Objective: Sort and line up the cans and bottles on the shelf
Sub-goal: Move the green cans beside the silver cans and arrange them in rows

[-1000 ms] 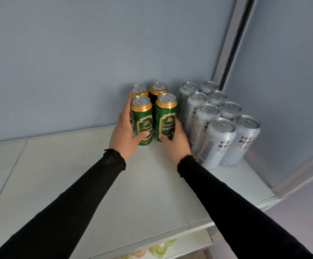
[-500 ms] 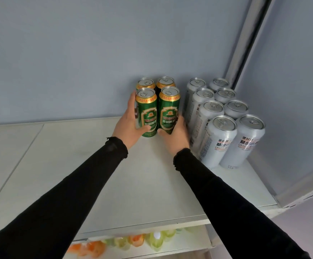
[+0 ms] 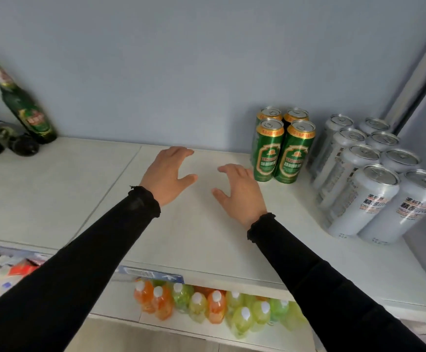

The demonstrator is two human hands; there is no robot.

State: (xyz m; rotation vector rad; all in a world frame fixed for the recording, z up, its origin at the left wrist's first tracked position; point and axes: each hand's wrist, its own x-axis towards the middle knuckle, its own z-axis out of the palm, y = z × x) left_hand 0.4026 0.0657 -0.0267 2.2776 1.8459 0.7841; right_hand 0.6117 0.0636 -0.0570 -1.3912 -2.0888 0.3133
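Four green cans with gold rims stand upright in a tight two-by-two block at the back of the white shelf, against the wall. Just right of them, eight taller silver cans stand upright in two rows running toward the shelf's front edge. Green glass bottles stand at the shelf's far left.

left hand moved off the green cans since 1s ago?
Yes. The left hand has let go and pulled left, away from the green cans, which stay beside the silver cans; it hovers open over the shelf.
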